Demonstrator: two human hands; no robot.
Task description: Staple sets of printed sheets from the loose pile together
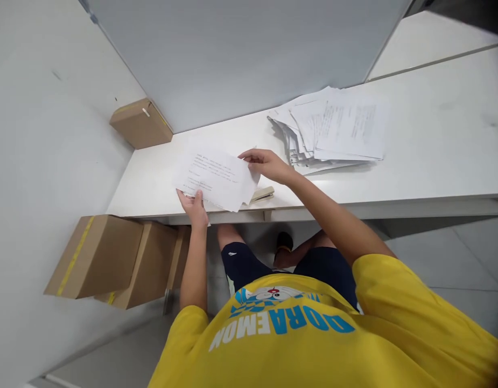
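Observation:
A thin set of printed white sheets [216, 175] is held just above the white desk [414, 161], near its front edge. My left hand [195, 207] pinches the near left corner of these sheets. My right hand [265, 164] is closed on their far right edge. A beige stapler [264, 193] lies on the desk, partly hidden under the sheets' right side and just below my right hand.
A loose pile of printed papers [333, 129] lies on the desk to the right. A small cardboard box [140, 122] sits at the desk's far left corner against a grey partition [232, 54]. Larger cardboard boxes [111, 258] stand below the desk on the left.

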